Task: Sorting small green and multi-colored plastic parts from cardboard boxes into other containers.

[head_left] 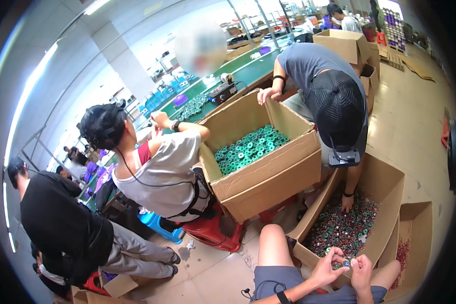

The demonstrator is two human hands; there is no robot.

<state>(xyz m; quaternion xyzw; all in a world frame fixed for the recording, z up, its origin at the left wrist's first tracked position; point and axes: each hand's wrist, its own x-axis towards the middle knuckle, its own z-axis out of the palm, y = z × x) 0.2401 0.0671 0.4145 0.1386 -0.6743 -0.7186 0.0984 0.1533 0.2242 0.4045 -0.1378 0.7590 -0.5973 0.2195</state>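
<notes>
So the two bare hands are at the lower right of the frame, just above the wearer's lap. The left hand (328,269) has its fingertips pinched on a small part (346,263), greenish and pale, too tiny to make out properly. The right hand (362,273) is right beside it, fingers curled in and thumb up near the part; can't tell if it's actually gripping too. There's a black wristband (282,297) on the left wrist.

Just beyond the hands sits an open cardboard box (387,185) with a dark mix of red, green and silvery bits (339,228) in it. A co-worker in a black cap (338,104) is bent over it with one hand (347,203) down on the bits and the other hand (270,95) on the rim of a bigger carton (268,190) in the middle of the frame. That carton holds a load of green rings (253,147). Another box (418,223) at the far lower right has small red pieces (402,256) in it.

Left of the carton, a person in a pale grey top (159,177) sits on a red stool (213,232), facing a long green worktop (258,68). Someone in black (55,218) stands at the left of the frame.
</notes>
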